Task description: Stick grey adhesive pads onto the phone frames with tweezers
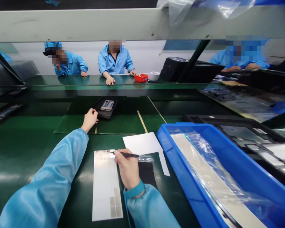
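Hands: left hand [90, 119] reaches forward, fingers loosely curled at the edge of a black tray [105, 108] carrying a phone part [107, 105], steadying it; right hand [128, 167] pinches tweezers [125, 154], tips over a white backing sheet [106, 186]. Blue bin [230, 164] of film-wrapped strips stands right, within reach; white paper [144, 144] between.

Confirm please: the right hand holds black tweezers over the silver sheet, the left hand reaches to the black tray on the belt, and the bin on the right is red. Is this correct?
Not quite: the bin is blue, as the head view shows. The rest stands: the right hand holds black tweezers over the silver sheet, and the left hand reaches to the black tray.
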Available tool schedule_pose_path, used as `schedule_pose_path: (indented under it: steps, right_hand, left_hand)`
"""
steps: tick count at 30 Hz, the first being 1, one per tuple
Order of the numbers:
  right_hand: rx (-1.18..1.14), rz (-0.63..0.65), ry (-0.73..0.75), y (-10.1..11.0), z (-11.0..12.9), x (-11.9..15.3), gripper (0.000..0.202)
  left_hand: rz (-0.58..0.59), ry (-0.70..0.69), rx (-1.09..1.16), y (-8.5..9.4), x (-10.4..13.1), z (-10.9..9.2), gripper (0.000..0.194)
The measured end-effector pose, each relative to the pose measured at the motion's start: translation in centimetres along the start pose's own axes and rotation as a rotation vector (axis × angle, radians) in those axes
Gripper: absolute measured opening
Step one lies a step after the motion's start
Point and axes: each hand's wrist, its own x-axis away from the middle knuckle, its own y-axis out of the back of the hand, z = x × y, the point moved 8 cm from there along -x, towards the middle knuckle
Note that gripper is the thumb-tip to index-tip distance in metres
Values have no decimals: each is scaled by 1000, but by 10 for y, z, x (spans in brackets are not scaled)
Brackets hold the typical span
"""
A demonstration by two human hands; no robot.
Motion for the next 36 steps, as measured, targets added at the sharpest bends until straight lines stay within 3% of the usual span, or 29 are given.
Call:
schedule_pose_path:
  steps: [3,8,11,14,16,19,23,25,27,29,33,36]
  right_hand:
    - [34,12,17,-2,3,-1,34]
    - [41,16,48,-5,13,2,31]
    - [66,30,111,-5,38,12,26]
    - [107,38,157,-5,70,28,24]
    - [144,45,167,-5,87,39,24]
    - [210,83,152,-11,97,55,25]
    - [278,145,57,-24,78,70,25]
    - [334,167,15,-29,61,73,25]
    - [400,182,-19,-32,43,74,24]
    - [465,196,-58,-33,25,72,24]
    - [598,235,-107,-38,-3,69,28]
    - [678,284,-144,-46,-16,70,30]
  left_hand:
    - [-144,136,175,39,18,36,21]
    - [-295,317,370,104,40,85,55]
    - [-240,381,426,143,50,101,53]
    - [-85,408,468,165,60,102,36]
    - [99,406,489,158,72,91,33]
    - [507,361,449,116,107,56,36]
    - [928,133,201,55,158,7,36]
    - [1054,-23,71,34,175,-4,39]
    - [1085,-165,-28,22,184,-5,42]
    - [1006,-331,-111,21,187,-4,43]
    - [633,-588,-254,51,194,0,39]
    - [564,-640,-301,71,217,13,28]
